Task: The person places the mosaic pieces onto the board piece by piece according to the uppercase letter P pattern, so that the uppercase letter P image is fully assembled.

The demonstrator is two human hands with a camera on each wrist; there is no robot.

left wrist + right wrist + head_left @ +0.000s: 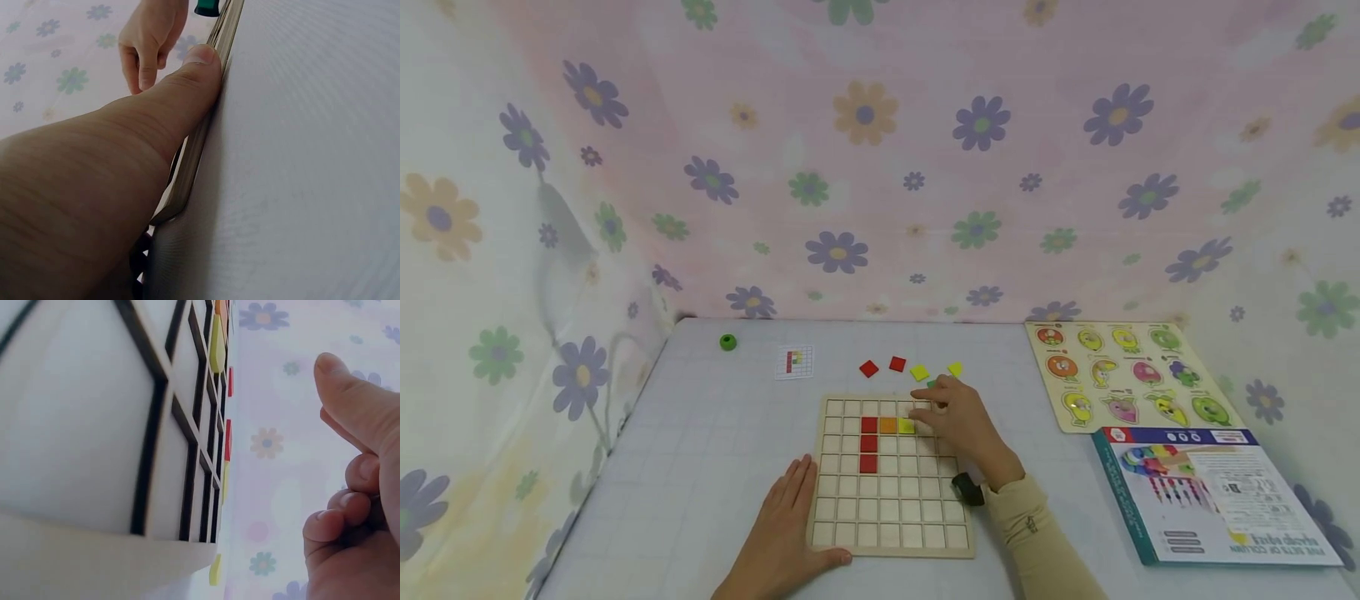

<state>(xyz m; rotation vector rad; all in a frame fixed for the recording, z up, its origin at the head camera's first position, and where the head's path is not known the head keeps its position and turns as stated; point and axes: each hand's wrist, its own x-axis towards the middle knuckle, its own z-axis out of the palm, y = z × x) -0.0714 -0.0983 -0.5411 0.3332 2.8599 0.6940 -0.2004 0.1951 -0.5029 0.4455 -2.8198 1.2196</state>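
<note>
Board [891, 507] lies flat on the table [700, 475], square, neither side clearly longer; three red tiles [868, 444] run away from the person, and an orange tile [887, 426] and yellow tile [906, 426] turn rightward; left hand [786, 517] lies straight-fingered along the left edge (thumb at the near edge); right hand [958, 423], thumb and forefinger parted, hovers over far-right squares; loose tiles [898, 364] sit beyond the far edge; broad room spreads leftward.

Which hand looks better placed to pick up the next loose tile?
Probably the right hand: it's nearer the loose tiles, while the left hand rests at the near left corner of the board.
</note>
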